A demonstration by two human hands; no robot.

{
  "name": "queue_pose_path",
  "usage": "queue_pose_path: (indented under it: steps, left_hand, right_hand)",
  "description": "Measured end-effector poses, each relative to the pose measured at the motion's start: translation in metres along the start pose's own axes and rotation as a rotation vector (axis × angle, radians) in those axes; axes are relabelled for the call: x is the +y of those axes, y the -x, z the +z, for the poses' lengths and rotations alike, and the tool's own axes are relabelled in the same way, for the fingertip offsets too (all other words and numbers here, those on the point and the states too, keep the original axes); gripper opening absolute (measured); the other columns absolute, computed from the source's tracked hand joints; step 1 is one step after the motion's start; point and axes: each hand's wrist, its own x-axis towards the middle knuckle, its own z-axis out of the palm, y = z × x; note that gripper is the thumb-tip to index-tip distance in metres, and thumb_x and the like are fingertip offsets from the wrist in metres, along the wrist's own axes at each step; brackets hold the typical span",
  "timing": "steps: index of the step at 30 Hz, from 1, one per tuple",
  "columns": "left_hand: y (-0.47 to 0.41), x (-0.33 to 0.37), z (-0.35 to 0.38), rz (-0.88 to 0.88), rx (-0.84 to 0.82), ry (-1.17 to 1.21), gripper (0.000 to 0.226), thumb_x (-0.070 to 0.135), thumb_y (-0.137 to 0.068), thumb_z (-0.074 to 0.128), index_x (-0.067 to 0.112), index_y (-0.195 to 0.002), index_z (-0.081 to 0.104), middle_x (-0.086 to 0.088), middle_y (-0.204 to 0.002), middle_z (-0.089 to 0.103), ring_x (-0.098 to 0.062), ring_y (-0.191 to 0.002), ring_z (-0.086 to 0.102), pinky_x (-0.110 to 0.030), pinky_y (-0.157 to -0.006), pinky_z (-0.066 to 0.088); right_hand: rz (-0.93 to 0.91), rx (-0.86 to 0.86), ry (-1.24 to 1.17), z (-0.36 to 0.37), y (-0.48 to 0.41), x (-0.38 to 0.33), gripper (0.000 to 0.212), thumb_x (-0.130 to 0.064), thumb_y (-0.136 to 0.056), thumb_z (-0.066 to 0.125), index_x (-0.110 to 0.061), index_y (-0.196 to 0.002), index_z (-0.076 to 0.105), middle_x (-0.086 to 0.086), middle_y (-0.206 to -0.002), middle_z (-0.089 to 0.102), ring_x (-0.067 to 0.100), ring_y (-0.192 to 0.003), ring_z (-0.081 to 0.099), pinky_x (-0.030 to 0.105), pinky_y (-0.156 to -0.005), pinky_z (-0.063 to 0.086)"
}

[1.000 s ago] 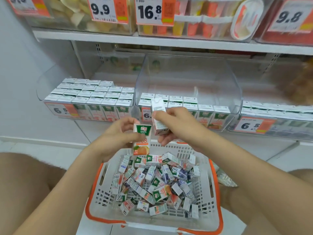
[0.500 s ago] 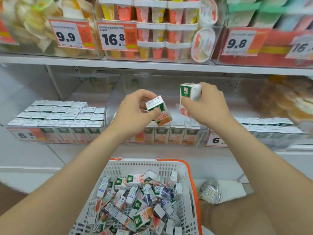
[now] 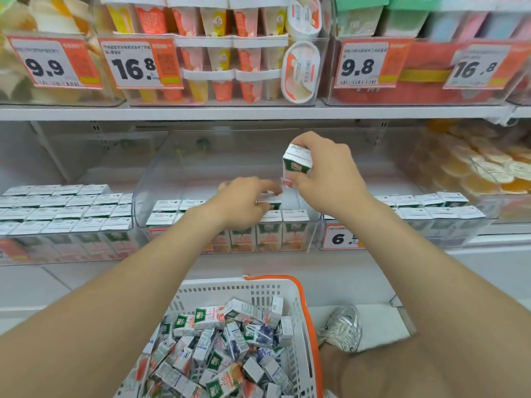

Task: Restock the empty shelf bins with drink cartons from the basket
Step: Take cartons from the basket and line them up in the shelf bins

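Placing in bin [image 3: 161,179]: carton [image 3: 270,200] pinched by left hand [image 3: 241,203]; second carton [image 3: 297,163] gripped by right hand [image 3: 330,179], 1 o'clock. Next: seat upright

Shop, shelves [image 3: 258,112] w/ price tags [image 3: 135,66] (9.9, 16.8), basket [image 3: 302,297]

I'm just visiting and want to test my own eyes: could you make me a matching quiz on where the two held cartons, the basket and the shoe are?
Things:
1. right-hand carton
2. left-hand carton
3. basket
4. silver shoe

Places:
A. low inside the middle bin, just behind the front row
B. on the floor, right of the basket
C. held up above the middle bin's rows
D. below the arms, holding loose cartons

Pairs: 1-C, 2-A, 3-D, 4-B
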Motion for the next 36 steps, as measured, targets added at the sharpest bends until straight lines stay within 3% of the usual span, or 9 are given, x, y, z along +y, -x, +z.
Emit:
queue_pose_path:
  steps: [6, 10, 16, 21, 25, 30, 32, 34, 36]
  left_hand:
    - [0.008, -0.004, -0.007, -0.051, -0.119, 0.060, 0.058, 0.012, -0.097, 0.036, 0.035, -0.148, 0.054, 0.002, -0.154, 0.055, -0.026, -0.141, 0.049, -0.046, -0.115, 0.042]
    - [0.029, -0.007, -0.020, -0.022, -0.021, 0.104, 0.052, 0.007, -0.101, 0.044, 0.022, -0.150, 0.051, 0.001, -0.153, 0.055, -0.021, -0.142, 0.047, -0.036, -0.116, 0.038]
    - [0.075, -0.023, -0.058, 0.059, 0.251, 0.343, 0.034, 0.008, -0.094, 0.056, 0.027, -0.120, 0.068, 0.016, -0.111, 0.072, 0.002, -0.104, 0.066, -0.026, -0.096, 0.053]
    - [0.111, -0.054, -0.094, 0.099, 0.242, 0.591, 0.031, 0.022, -0.096, 0.075, 0.024, -0.125, 0.065, 0.005, -0.102, 0.079, -0.013, -0.093, 0.077, -0.036, -0.087, 0.062]
    - [0.135, -0.089, -0.110, 0.097, 0.298, 0.635, 0.033, 0.017, -0.093, 0.079, 0.021, -0.123, 0.067, 0.004, -0.104, 0.079, -0.016, -0.096, 0.077, -0.039, -0.091, 0.061]
    - [0.148, -0.160, -0.131, -0.113, 0.395, 0.343, 0.045, 0.049, -0.080, 0.086, 0.035, -0.118, 0.066, 0.017, -0.114, 0.072, -0.003, -0.110, 0.067, -0.030, -0.096, 0.052]
    - [0.152, -0.194, -0.132, -0.265, 0.401, 0.181, 0.041, 0.035, -0.090, 0.080, 0.029, -0.126, 0.062, 0.010, -0.125, 0.067, -0.013, -0.120, 0.062, -0.031, -0.100, 0.049]
    - [0.155, -0.221, -0.126, -0.405, 0.293, 0.063, 0.043, 0.022, -0.097, 0.069, 0.019, -0.137, 0.055, -0.002, -0.138, 0.061, -0.024, -0.130, 0.056, -0.036, -0.106, 0.046]
    - [0.156, -0.239, -0.119, -0.465, 0.117, 0.026, 0.057, 0.031, -0.100, 0.065, 0.015, -0.149, 0.043, -0.010, -0.152, 0.049, -0.030, -0.139, 0.047, -0.043, -0.112, 0.040]
  right_hand:
    - [-0.001, -0.105, -0.012, 0.001, 0.001, -0.004, 0.045, -0.019, -0.087, 0.082, -0.025, -0.127, 0.063, -0.003, -0.109, 0.069, 0.016, -0.089, 0.056, 0.024, -0.075, 0.040]
    - [0.006, -0.185, -0.015, 0.007, 0.000, -0.011, 0.051, -0.024, -0.092, 0.078, -0.025, -0.137, 0.054, 0.000, -0.118, 0.067, 0.018, -0.099, 0.060, 0.030, -0.080, 0.048]
    - [-0.053, -0.214, -0.087, 0.026, -0.007, -0.050, 0.035, -0.034, -0.099, 0.067, -0.024, -0.132, 0.060, -0.003, -0.116, 0.071, 0.018, -0.102, 0.062, 0.031, -0.082, 0.046]
    - [-0.145, -0.171, -0.309, 0.048, -0.007, -0.106, 0.028, -0.034, -0.101, 0.064, -0.034, -0.129, 0.065, -0.018, -0.110, 0.071, 0.003, -0.088, 0.064, 0.017, -0.077, 0.048]
    - [-0.215, -0.147, -0.352, 0.078, -0.010, -0.143, 0.040, -0.032, -0.103, 0.062, -0.030, -0.142, 0.056, -0.013, -0.120, 0.068, 0.007, -0.099, 0.064, 0.023, -0.086, 0.051]
    - [-0.383, -0.058, -0.257, 0.123, -0.019, -0.180, 0.038, -0.021, -0.101, 0.062, -0.022, -0.138, 0.051, -0.007, -0.128, 0.059, 0.016, -0.107, 0.049, 0.025, -0.091, 0.038]
    - [-0.407, -0.067, -0.247, 0.138, -0.026, -0.194, 0.038, -0.019, -0.101, 0.062, -0.019, -0.137, 0.049, -0.005, -0.126, 0.058, 0.016, -0.106, 0.049, 0.026, -0.089, 0.038]
    - [-0.419, -0.107, -0.218, 0.154, -0.037, -0.205, 0.037, -0.017, -0.100, 0.062, -0.019, -0.134, 0.049, -0.001, -0.118, 0.061, 0.019, -0.100, 0.051, 0.032, -0.084, 0.043]
    - [-0.403, -0.150, -0.165, 0.170, -0.050, -0.213, 0.035, -0.018, -0.099, 0.062, -0.019, -0.131, 0.049, 0.002, -0.110, 0.064, 0.023, -0.096, 0.055, 0.039, -0.079, 0.047]
